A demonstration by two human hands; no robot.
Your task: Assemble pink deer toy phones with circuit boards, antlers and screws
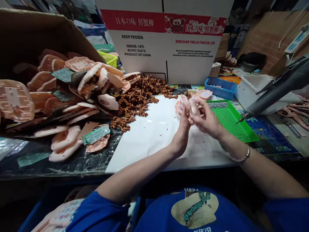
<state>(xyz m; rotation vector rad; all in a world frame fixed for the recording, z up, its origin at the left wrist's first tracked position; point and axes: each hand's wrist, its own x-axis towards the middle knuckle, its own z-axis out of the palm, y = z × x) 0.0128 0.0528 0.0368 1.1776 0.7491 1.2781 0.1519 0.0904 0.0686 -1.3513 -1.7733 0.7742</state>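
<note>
My left hand (182, 130) and my right hand (207, 119) meet above the white sheet (149, 135) on the table. Together they grip a small pink plastic piece (193, 108), fingers closed round it. Just beyond them lies a little heap of similar pink pieces (202, 95). A pile of small brown parts (137, 98) spreads to the left of my hands. A silver bracelet (242, 157) sits on my right wrist.
A cardboard box spills pink shells and green circuit boards (72, 96) at left. A green perforated tray (230, 120) lies right of my hands, with a grey power tool (272, 93) hanging over it. A white printed carton (166, 45), blue bin (220, 87) and white tub (258, 91) stand behind.
</note>
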